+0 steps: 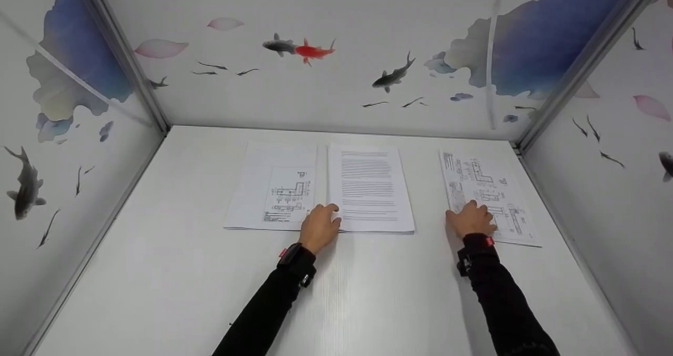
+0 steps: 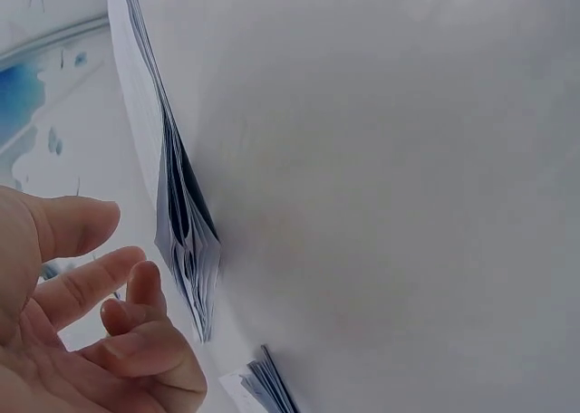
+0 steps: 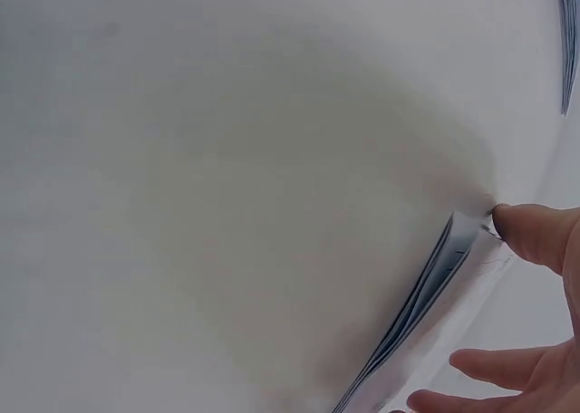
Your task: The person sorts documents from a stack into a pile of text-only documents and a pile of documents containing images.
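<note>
My left hand (image 1: pixel 320 227) is over the gap between a paper stack with a line drawing (image 1: pixel 271 156) and a middle stack of printed text (image 1: pixel 370 187). In the left wrist view, its fingers are loosely bent, with nothing pinched between thumb and fingers; the middle stack's fanned edge (image 2: pixel 192 250) lies beside them. My right hand (image 1: pixel 471 220) rests at the near left corner of the right stack of technical drawings (image 1: pixel 518 193). The right wrist view has the thumb (image 3: pixel 535 234) touching that corner, other fingers extended over the sheets (image 3: pixel 444 322).
The white table (image 1: pixel 173 272) carries the three paper stacks in a row near its back. Printed panels with fish (image 1: pixel 394 74) enclose it at the back and sides, joined by metal corner posts (image 1: pixel 121 56).
</note>
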Tool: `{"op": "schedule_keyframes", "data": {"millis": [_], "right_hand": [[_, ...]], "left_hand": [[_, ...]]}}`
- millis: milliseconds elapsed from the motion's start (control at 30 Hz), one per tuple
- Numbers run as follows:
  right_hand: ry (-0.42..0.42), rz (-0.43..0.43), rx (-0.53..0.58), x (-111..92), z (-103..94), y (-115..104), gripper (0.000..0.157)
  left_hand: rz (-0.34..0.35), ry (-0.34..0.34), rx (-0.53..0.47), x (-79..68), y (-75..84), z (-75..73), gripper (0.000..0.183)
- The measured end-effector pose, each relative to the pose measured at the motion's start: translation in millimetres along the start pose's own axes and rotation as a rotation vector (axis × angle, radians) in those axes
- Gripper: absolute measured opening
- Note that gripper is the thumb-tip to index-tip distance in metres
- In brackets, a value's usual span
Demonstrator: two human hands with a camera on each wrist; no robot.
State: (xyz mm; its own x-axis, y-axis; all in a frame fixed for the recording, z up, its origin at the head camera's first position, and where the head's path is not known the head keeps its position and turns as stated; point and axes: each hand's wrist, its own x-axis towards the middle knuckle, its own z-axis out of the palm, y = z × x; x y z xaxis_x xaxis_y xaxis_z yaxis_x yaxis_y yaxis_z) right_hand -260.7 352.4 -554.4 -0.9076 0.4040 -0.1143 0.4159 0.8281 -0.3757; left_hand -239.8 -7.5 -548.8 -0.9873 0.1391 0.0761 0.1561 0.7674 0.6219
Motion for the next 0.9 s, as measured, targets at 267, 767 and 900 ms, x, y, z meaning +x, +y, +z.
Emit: {"op": "schedule_keyframes", "data": {"millis": [267, 767, 900], "right_hand": [[-0.088, -0.016, 0.032, 2, -11.8, 8, 0.059], [0.068, -0.139, 0.038, 3, -15.5, 17, 0.035], [0.177, -0.248, -0.002, 7, -12.7, 27, 0.052]], "left_hand": [[0.029, 0.007, -0.053, -0.3, -2.9, -1.8, 0.021], [0.041, 0.042, -0.162, 0.8, -4.3, -2.8, 0.018], [0.027, 0.038, -0.170, 0.8, -5.9, -2.7, 0.019]]}}
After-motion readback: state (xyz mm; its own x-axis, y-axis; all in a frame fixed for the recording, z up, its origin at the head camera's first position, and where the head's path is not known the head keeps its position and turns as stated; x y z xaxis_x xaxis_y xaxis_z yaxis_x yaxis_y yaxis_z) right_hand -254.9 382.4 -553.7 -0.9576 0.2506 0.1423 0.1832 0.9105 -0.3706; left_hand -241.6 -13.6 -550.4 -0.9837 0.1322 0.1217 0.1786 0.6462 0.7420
